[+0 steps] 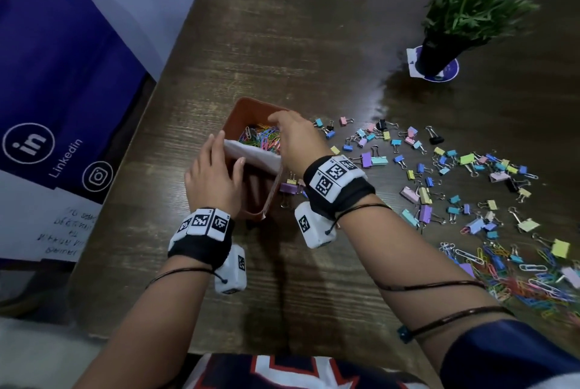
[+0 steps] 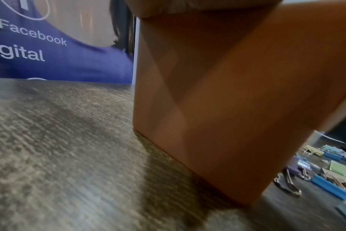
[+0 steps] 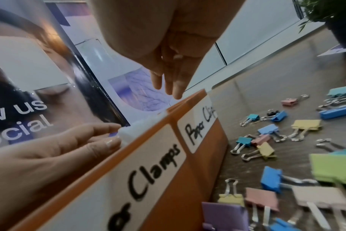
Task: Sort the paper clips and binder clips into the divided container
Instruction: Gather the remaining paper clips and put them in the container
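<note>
One orange divided container (image 1: 243,109) stands on the dark wooden table (image 1: 314,27), split by one white divider (image 1: 251,154) into two compartments. The far compartment holds a heap of coloured paper clips (image 1: 260,137), too tangled to count; the near compartment looks dark and its contents cannot be made out. Two white labels show on the container's side in the right wrist view: one reads "Paper Cli…" (image 3: 198,126), the other ends in "Clamps" (image 3: 148,171).

The left hand (image 1: 213,175) pinches the near-left end of the divider between thumb and fingers. The right hand (image 1: 295,140) hangs over the far compartment with its fingers (image 3: 176,87) pointing down, straight and close together just above the rim, holding nothing that can be seen.

Binder clips (image 1: 439,175) lie scattered on the table to the right of the container, several dozen in blue, yellow, pink, purple, green and black; an exact count is not possible. A second loose pile of paper clips (image 1: 518,275) lies at the near right edge. One potted plant (image 1: 464,11) stands at the far right on one round coaster (image 1: 452,70). One blue banner (image 1: 62,74) hangs left of the table
</note>
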Action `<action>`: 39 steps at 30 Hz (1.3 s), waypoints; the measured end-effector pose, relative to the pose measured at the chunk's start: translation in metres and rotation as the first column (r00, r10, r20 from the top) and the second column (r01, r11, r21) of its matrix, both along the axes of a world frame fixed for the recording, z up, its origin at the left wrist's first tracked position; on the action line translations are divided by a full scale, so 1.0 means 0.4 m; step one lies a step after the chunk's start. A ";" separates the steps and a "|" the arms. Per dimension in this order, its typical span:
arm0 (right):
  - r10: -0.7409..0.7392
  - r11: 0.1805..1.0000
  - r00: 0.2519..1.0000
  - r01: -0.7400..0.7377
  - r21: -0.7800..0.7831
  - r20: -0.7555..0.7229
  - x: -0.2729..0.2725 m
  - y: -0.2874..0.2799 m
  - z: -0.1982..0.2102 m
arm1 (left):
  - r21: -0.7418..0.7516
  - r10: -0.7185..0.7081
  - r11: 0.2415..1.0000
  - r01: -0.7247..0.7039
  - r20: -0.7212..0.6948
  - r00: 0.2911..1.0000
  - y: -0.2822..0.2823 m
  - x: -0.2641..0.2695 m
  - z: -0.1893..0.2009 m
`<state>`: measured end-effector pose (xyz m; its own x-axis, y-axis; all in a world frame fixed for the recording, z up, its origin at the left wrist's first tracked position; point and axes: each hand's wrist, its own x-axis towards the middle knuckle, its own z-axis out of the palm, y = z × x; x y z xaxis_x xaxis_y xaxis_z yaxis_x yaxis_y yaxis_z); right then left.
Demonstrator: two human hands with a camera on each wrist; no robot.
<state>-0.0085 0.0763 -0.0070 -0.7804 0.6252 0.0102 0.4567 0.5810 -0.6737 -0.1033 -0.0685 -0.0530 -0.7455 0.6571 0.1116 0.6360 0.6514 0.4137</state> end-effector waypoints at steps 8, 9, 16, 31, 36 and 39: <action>-0.018 0.975 0.957 0.081 0.206 -0.291 0.278 0.039 -0.048 | -0.071 -0.023 0.997 0.016 -0.100 0.995 0.034 0.054 0.044; -0.038 0.974 0.964 0.094 0.205 -0.263 0.317 0.046 -0.059 | -0.069 -0.063 0.996 0.055 -0.107 0.992 0.050 0.078 0.054; -0.198 0.971 0.978 0.206 0.121 -0.072 0.612 0.114 -0.103 | -0.016 -0.411 0.911 0.411 -0.090 0.907 0.207 0.325 0.058; -0.130 0.976 0.903 0.189 -0.108 0.409 0.954 0.179 -0.132 | -0.337 -0.727 0.565 0.753 0.227 0.648 0.358 0.732 -0.027; -0.048 0.988 0.877 0.111 -0.104 0.478 0.939 0.173 -0.163 | -0.409 -0.744 0.519 0.750 0.216 0.633 0.370 0.775 -0.041; -0.021 0.993 0.862 0.077 -0.090 0.506 0.934 0.172 -0.170 | -0.441 -0.727 0.532 0.723 0.199 0.657 0.377 0.791 -0.050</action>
